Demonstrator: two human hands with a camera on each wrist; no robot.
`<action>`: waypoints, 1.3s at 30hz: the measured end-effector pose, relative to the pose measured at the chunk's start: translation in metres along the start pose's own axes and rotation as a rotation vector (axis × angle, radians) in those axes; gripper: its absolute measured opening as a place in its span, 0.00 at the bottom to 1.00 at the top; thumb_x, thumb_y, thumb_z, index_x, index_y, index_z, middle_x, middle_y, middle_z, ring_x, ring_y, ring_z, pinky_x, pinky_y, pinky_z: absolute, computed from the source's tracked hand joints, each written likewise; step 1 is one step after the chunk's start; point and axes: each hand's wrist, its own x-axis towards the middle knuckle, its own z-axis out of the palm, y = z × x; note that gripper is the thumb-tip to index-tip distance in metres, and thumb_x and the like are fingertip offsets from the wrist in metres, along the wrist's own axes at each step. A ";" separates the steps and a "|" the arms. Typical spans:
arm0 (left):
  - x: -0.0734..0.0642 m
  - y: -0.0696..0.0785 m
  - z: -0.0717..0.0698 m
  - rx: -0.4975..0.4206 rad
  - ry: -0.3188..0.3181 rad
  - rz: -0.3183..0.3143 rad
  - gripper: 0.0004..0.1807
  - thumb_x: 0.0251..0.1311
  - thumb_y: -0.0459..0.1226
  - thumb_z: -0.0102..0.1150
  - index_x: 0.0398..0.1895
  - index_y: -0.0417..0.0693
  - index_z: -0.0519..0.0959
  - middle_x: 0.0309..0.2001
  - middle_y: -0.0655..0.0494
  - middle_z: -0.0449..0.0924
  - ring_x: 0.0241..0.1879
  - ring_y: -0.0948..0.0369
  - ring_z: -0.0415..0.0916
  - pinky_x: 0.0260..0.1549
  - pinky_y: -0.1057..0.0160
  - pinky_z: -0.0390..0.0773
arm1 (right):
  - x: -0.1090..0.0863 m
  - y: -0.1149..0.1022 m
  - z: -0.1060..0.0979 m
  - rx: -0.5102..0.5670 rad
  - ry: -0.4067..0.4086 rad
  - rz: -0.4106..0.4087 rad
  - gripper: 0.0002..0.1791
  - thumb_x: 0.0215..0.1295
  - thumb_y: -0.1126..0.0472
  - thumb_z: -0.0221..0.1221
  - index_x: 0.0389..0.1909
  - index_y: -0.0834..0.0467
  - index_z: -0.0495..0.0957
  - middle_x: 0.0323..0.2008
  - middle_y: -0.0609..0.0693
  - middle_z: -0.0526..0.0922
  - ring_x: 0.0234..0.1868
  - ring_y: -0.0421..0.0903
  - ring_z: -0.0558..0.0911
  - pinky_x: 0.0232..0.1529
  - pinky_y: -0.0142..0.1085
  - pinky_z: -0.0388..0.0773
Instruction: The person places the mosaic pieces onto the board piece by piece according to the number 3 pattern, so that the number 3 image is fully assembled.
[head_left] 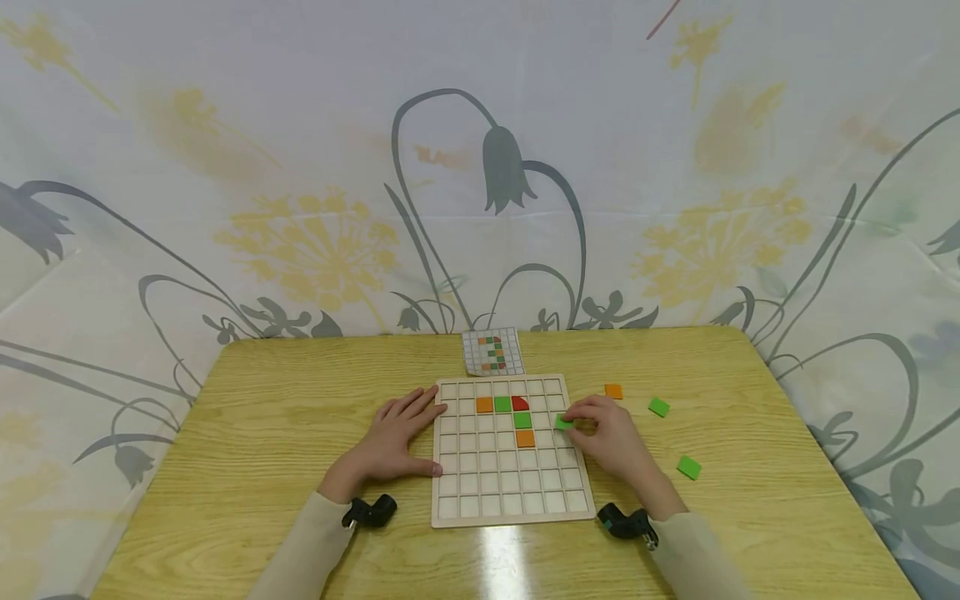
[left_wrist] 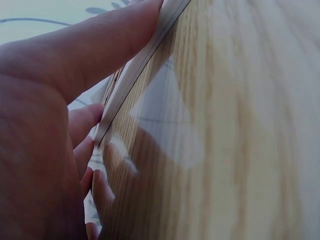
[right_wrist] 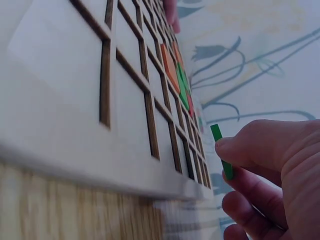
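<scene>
A wooden grid board (head_left: 480, 483) lies on the table, with an orange square tile (head_left: 484, 405), a green tile (head_left: 502, 404), a red quarter-round tile (head_left: 520, 403), a second green tile (head_left: 522, 421) and a second orange tile (head_left: 526, 438) set in its cells. My left hand (head_left: 390, 442) rests at the board's left edge, fingers spread, thumb and fingertips touching the frame. My right hand (head_left: 611, 437) pinches a green square tile (right_wrist: 222, 151) between thumb and finger, over the board's right edge. In the right wrist view that tile is on edge, above the board's surface.
Behind the board lies a printed pattern card (head_left: 492, 352) with a small coloured grid. Right of the board are a loose orange tile (head_left: 614, 391) and loose green tiles (head_left: 659, 407), one nearer the front (head_left: 689, 467). A flower-patterned cloth (head_left: 480, 167) hangs behind the table.
</scene>
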 end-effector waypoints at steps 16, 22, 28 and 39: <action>-0.001 0.002 -0.001 -0.010 0.002 -0.002 0.54 0.53 0.63 0.67 0.79 0.53 0.57 0.80 0.52 0.41 0.78 0.49 0.36 0.67 0.35 0.39 | 0.013 -0.021 0.020 0.065 -0.084 -0.024 0.07 0.56 0.67 0.70 0.35 0.56 0.88 0.42 0.46 0.83 0.44 0.48 0.78 0.42 0.43 0.77; -0.001 0.002 -0.001 -0.005 0.003 0.001 0.54 0.53 0.63 0.67 0.79 0.53 0.57 0.80 0.52 0.41 0.78 0.49 0.36 0.68 0.36 0.39 | 0.014 -0.026 0.029 0.082 -0.134 -0.029 0.06 0.58 0.65 0.70 0.36 0.52 0.88 0.42 0.44 0.82 0.45 0.46 0.78 0.45 0.43 0.78; -0.001 0.002 -0.001 0.004 0.006 0.007 0.54 0.53 0.63 0.66 0.79 0.53 0.57 0.80 0.52 0.42 0.78 0.48 0.36 0.67 0.36 0.40 | 0.016 -0.031 0.037 0.099 -0.153 -0.075 0.06 0.58 0.66 0.69 0.35 0.52 0.88 0.41 0.43 0.81 0.45 0.46 0.79 0.47 0.44 0.77; 0.000 0.003 -0.002 0.014 -0.004 -0.006 0.53 0.53 0.64 0.66 0.79 0.54 0.57 0.80 0.53 0.41 0.78 0.49 0.36 0.68 0.36 0.40 | 0.019 -0.042 0.046 0.099 -0.192 -0.093 0.06 0.58 0.65 0.69 0.36 0.54 0.88 0.41 0.43 0.82 0.45 0.45 0.77 0.46 0.42 0.75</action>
